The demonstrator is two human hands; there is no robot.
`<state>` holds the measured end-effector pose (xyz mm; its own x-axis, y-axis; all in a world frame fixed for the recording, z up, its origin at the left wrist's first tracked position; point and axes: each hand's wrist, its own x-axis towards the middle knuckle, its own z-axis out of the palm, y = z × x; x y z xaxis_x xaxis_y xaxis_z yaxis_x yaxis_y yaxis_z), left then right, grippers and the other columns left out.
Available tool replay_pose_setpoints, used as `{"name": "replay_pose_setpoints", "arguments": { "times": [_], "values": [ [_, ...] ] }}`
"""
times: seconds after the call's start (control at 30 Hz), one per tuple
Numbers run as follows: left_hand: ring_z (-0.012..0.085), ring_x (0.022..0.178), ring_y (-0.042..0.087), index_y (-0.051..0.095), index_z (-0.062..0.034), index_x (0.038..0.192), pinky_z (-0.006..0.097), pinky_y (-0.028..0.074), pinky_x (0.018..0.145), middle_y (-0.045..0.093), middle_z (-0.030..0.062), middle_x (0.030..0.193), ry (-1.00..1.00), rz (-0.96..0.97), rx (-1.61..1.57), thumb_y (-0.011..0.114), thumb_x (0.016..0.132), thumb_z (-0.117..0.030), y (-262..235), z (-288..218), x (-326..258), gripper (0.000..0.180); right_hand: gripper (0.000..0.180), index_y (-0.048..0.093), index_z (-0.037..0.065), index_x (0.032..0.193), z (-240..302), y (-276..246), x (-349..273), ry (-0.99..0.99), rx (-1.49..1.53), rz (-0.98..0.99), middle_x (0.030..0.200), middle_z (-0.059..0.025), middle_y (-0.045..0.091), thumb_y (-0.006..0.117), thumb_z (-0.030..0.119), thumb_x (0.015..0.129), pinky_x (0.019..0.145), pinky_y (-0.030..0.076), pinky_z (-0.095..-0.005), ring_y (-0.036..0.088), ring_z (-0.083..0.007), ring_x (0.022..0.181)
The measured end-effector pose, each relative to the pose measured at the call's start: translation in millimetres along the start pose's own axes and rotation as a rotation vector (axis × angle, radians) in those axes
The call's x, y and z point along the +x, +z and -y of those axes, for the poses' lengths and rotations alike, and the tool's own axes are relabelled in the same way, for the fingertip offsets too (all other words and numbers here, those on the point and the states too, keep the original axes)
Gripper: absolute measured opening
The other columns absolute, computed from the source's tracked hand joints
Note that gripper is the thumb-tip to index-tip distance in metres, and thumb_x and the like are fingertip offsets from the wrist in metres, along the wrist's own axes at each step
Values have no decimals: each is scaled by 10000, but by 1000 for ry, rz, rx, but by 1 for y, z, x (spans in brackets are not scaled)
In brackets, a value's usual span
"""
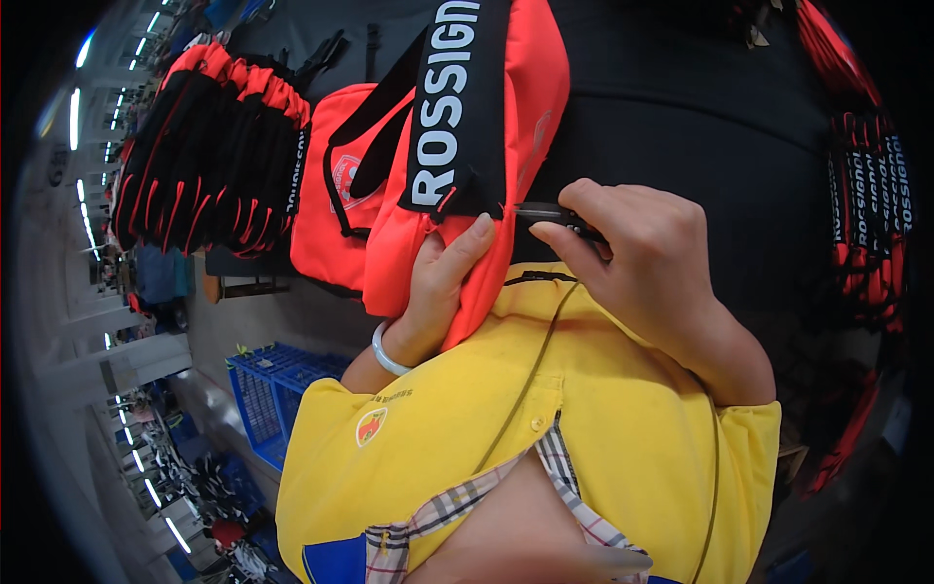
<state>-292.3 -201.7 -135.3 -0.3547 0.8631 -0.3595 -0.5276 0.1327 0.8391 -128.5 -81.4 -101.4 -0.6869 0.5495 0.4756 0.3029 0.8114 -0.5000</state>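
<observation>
A bright red and black bag [537,107] with large white lettering on its black panel lies in front of me. My left hand [440,284] grips its near lower corner, with the thumb on top of the red fabric. Closed around a small pair of dark thread snips [556,213] is my right hand [637,238]. The blades point left and reach the bag's edge, close to the seam beside my left thumb. A short red thread or tab [447,200] shows on the black panel. Just left of this bag rests another red part [321,238] with black straps; whether they are joined I cannot tell.
A thick row of black and red bags [209,156] stands at the left of the dark table surface [671,127]. More lettered pieces [866,214] are piled at the far right. Below the table's left side sits a blue plastic crate [265,394].
</observation>
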Motion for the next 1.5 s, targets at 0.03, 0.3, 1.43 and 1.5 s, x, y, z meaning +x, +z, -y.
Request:
{"name": "replay_pose_setpoints", "arguments": {
  "times": [0.03, 0.3, 1.43, 1.5],
  "values": [
    [37, 717, 585, 637, -32, 1007, 175, 431, 608, 647, -5, 863, -8, 7, 3, 564, 968, -163, 0, -1, -1, 155, 243, 563, 93, 716, -1, 1, 0, -8, -4, 19, 527, -30, 535, 736, 255, 770, 438, 404, -317, 567, -200, 496],
    [46, 737, 603, 638, -23, 1024, 178, 454, 633, 656, 9, 873, 3, 24, 11, 562, 966, -158, 4, -2, -1, 165, 252, 555, 98, 702, -1, 0, 2, -26, -22, 41, 525, -30, 536, 734, 259, 776, 442, 410, -316, 574, -199, 502],
    [37, 672, 578, 640, -36, 1000, 174, 426, 578, 644, -8, 815, -64, -70, -37, 564, 971, -185, 18, -6, -1, 170, 274, 603, 47, 979, -16, 25, -1, 142, 602, 27, 769, -70, 631, 755, 166, 785, 620, 481, -270, 619, -189, 643],
    [37, 661, 577, 641, -33, 997, 171, 422, 570, 643, -7, 801, -74, -149, -74, 566, 969, -184, 18, -6, -1, 171, 271, 600, 46, 961, -16, 25, -3, 81, 448, -40, 771, -71, 637, 750, 192, 790, 610, 478, -283, 627, -213, 643]
  ]
}}
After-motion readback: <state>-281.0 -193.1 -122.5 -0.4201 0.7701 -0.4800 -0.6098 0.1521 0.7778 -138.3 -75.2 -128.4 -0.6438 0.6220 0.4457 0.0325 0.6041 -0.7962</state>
